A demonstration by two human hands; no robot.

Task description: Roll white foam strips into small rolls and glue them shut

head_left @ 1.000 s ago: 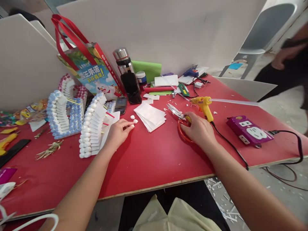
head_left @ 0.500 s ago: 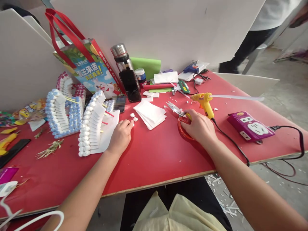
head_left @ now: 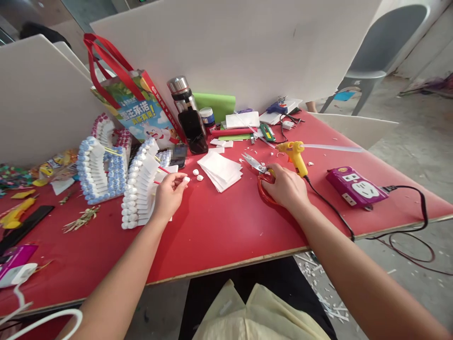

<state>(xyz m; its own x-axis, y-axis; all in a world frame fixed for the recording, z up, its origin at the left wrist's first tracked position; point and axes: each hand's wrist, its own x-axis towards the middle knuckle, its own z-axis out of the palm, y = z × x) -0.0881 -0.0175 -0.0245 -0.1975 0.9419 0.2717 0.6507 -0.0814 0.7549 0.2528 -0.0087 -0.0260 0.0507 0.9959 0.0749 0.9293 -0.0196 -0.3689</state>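
Observation:
Between the thumb and fingertips of my left hand (head_left: 171, 193) is a small white ball (head_left: 186, 179). Two more white balls (head_left: 198, 175) lie on the red table just right of those fingers. My right hand (head_left: 287, 185) is closed on the orange handles of the scissors (head_left: 255, 164), whose blades point away to the upper left. A fanned stack of white paper squares (head_left: 220, 171) lies between the hands. Left of my left hand stands a curved white piece edged with white balls (head_left: 136, 186); a similar blue-and-white one (head_left: 102, 172) is farther left.
A yellow glue gun (head_left: 296, 157) with a cord stands right of my right hand. Farther right is a purple power strip (head_left: 357, 188). A steel flask (head_left: 184, 101), a phone (head_left: 193, 130) and a colourful bag (head_left: 146, 111) stand at the back.
My left hand has risen off the table and moved slightly left, with a white ball now pinched in it. My right hand stays on the scissors. The camera view has shifted.

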